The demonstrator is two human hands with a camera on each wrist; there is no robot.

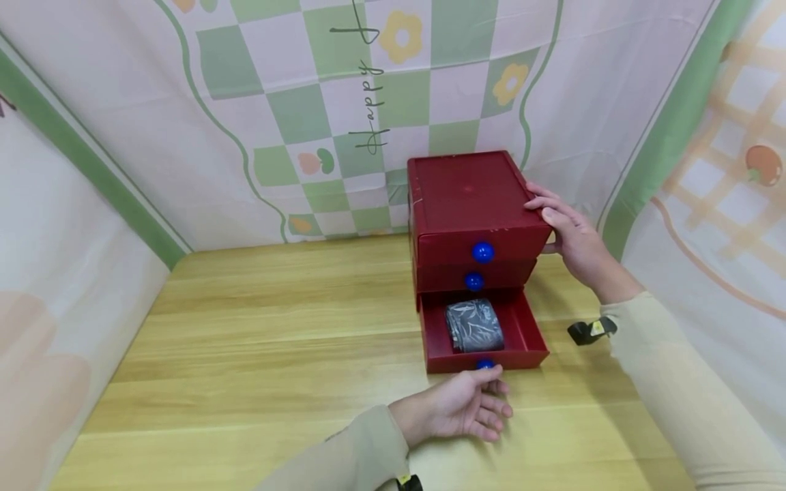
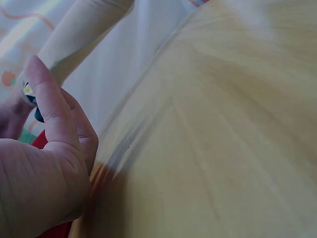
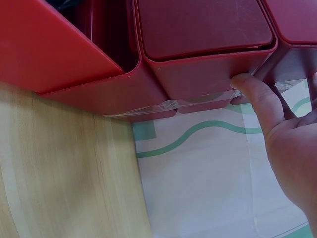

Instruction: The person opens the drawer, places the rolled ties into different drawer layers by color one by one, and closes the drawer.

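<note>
A red three-drawer cabinet [image 1: 469, 194] stands on the table, its bottom drawer [image 1: 442, 363] pulled out. In that drawer lies a folded dark grey patterned cloth [image 1: 475, 326]. My left hand [image 1: 460, 406] is just in front of the drawer, thumb at its blue knob [image 1: 485, 365] and other fingers loosely bent; whether the thumb touches the knob I cannot tell. My right hand [image 1: 574, 239] rests against the cabinet's right side, fingertips over the top edge. In the right wrist view, the right thumb [image 3: 255, 94] presses on the red side wall.
Blue knobs mark the top drawer [image 1: 483, 252] and the middle drawer [image 1: 473, 281], both pushed in. Wooden tabletop [image 1: 258, 354] spreads to the left. Behind the cabinet hangs a checkered, flower-printed curtain [image 1: 344, 116]. Clear tape [image 3: 171, 105] runs along the cabinet's side.
</note>
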